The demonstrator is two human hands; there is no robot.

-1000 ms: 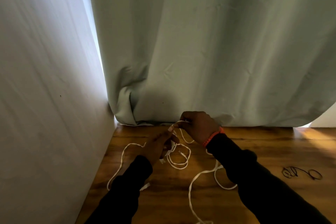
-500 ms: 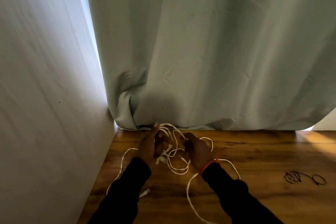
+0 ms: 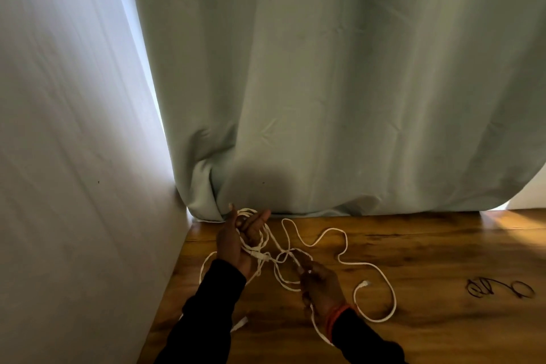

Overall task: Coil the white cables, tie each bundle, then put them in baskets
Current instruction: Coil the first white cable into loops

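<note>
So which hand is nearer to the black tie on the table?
Right. The right hand is left of the black tie, across bare wood; the left hand is farther left.

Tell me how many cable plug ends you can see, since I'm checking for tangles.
2 plainly: one plug lies on the table right of the right hand; another plug lies beside the left sleeve. Others may be hidden.

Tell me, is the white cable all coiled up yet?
Not yet. Some white cable loops around the left hand; the rest sprawls loose across the table.
</note>
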